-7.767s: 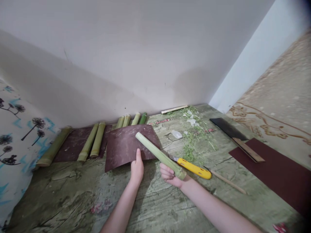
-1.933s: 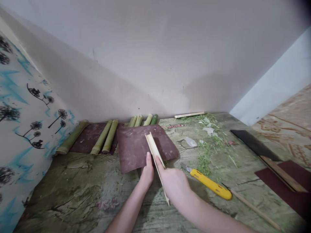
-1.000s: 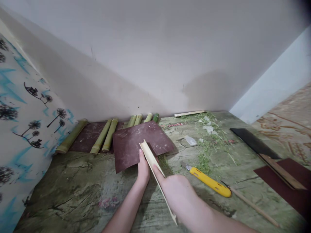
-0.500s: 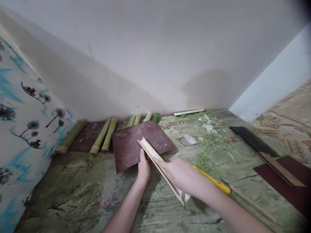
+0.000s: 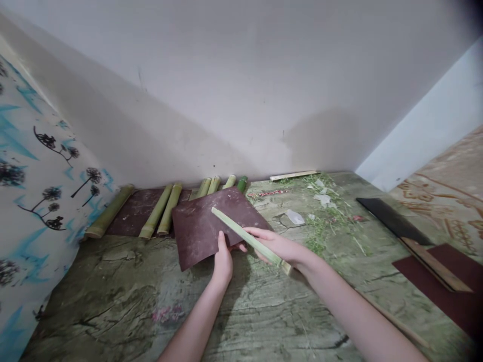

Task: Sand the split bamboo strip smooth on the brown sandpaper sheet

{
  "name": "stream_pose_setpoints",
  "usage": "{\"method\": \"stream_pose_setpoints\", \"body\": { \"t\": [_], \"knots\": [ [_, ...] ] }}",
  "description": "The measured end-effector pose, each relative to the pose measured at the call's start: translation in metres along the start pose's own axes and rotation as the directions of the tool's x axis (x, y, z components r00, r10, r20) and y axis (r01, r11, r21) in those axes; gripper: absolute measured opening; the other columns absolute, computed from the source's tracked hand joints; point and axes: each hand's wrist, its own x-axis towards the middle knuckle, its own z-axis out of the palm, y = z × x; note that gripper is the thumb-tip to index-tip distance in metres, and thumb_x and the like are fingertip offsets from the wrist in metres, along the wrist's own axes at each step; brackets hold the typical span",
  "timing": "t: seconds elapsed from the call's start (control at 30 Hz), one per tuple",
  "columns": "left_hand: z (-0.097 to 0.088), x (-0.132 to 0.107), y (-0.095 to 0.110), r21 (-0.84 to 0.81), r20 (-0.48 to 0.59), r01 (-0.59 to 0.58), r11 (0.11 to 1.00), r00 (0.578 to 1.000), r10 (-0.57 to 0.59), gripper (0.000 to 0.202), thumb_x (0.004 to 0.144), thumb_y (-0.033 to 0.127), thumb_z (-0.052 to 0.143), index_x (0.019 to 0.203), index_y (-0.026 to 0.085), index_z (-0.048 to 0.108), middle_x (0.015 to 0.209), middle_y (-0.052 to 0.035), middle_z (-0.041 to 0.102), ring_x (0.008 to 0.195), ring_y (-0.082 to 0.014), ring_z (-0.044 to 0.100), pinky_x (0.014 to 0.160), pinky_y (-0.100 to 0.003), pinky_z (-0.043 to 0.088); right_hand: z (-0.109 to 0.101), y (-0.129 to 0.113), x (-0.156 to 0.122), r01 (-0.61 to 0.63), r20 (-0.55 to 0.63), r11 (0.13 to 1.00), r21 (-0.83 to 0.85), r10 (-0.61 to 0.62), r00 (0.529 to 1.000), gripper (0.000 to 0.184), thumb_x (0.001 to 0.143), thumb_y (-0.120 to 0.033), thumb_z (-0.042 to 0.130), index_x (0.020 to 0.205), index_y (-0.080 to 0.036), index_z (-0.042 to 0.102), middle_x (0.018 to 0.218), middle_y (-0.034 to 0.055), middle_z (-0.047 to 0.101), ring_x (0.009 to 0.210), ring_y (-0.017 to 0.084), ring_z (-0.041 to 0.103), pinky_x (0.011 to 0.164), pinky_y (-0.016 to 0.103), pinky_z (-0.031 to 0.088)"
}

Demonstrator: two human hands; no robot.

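Observation:
My left hand (image 5: pixel 223 261) holds a dark brown sheet of sandpaper (image 5: pixel 198 229), thumb on top and fingers underneath. Pale dust marks its surface. In my right hand (image 5: pixel 277 246) is a split bamboo piece (image 5: pixel 237 229), its pale green outer side facing up. The far end of the bamboo lies over the sandpaper, while its near end passes beside my right wrist. Whether the bamboo touches the sheet I cannot tell. Some fingers of both hands are hidden beneath what they hold.
Several bamboo tubes (image 5: pixel 171 208) line the back left, some on another brown sheet (image 5: pixel 130 213). Green shavings (image 5: pixel 320 231) and a whitish scrap (image 5: pixel 294 217) lie right of centre. A black-and-wood strip (image 5: pixel 433 261) rests by a maroon sheet (image 5: pixel 464 281). A thin stick (image 5: pixel 396 322) lies near my right forearm.
The bamboo piece has been turned over, from its hollow pale side to its green outer side. My right hand has rotated to grip it from the side; its forearm now hides the yellow-handled tool.

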Motion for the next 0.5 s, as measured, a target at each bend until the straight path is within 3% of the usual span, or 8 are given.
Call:
{"method": "stream_pose_setpoints", "body": {
  "t": [0.1,0.2,0.3,0.37,0.5],
  "knots": [
    [0.001,-0.003,0.001,-0.002,0.040,-0.054,0.999,0.998,0.054,0.070,0.076,0.060,0.021,0.082,0.007,0.065,0.072,-0.0112,0.066,0.081,-0.0230,0.060,0.085,-0.030,0.039,-0.007,0.002,-0.001,-0.058,-0.014,0.993,0.107,0.059,0.998,0.046,0.083,-0.032,0.031,0.128,-0.019,0.030,0.051,-0.0058,0.044,0.036,0.006,0.030,0.038,0.016,0.026],
    [-0.001,-0.003,0.001,-0.016,0.031,-0.047,0.999,0.998,0.048,0.066,0.076,0.060,0.026,0.083,0.007,0.065,0.077,-0.0120,0.066,0.088,-0.0236,0.059,0.089,-0.031,0.036,-0.013,0.005,-0.004,-0.047,-0.072,0.988,0.147,0.058,0.996,0.049,0.083,-0.037,0.025,0.125,-0.014,0.034,0.042,-0.0082,0.027,0.035,0.008,0.021,0.036,0.016,0.023],
    [-0.003,-0.002,0.001,0.057,-0.046,-0.011,0.998,0.999,0.013,0.058,0.074,0.057,0.037,0.095,0.009,0.062,0.098,-0.0119,0.063,0.104,-0.0235,0.051,0.094,-0.031,0.031,-0.015,0.005,-0.005,-0.016,-0.130,0.988,0.155,0.037,0.991,0.050,0.083,-0.038,0.024,0.123,-0.012,0.036,0.045,-0.0074,0.027,0.037,0.008,0.021,0.035,0.016,0.022],
    [-0.003,-0.002,0.001,0.086,-0.075,-0.044,0.995,0.996,0.050,0.055,0.073,0.054,0.043,0.104,0.011,0.058,0.112,-0.0105,0.056,0.112,-0.0218,0.044,0.097,-0.029,0.026,-0.015,0.004,-0.005,-0.016,-0.156,0.991,0.132,0.036,0.987,0.050,0.083,-0.038,0.025,0.123,-0.012,0.036,0.045,-0.0069,0.029,0.037,0.008,0.023,0.035,0.016,0.023],
    [-0.002,-0.005,0.001,0.030,0.017,-0.154,0.988,0.988,0.153,0.057,0.070,0.051,0.050,0.111,0.012,0.053,0.120,-0.0089,0.050,0.116,-0.0201,0.040,0.099,-0.029,0.024,-0.017,0.006,0.000,0.048,-0.171,0.988,0.147,-0.023,0.985,0.048,0.084,-0.033,0.026,0.128,-0.014,0.030,0.045,-0.0062,0.038,0.036,0.008,0.033,0.037,0.015,0.027]
  ]
}}
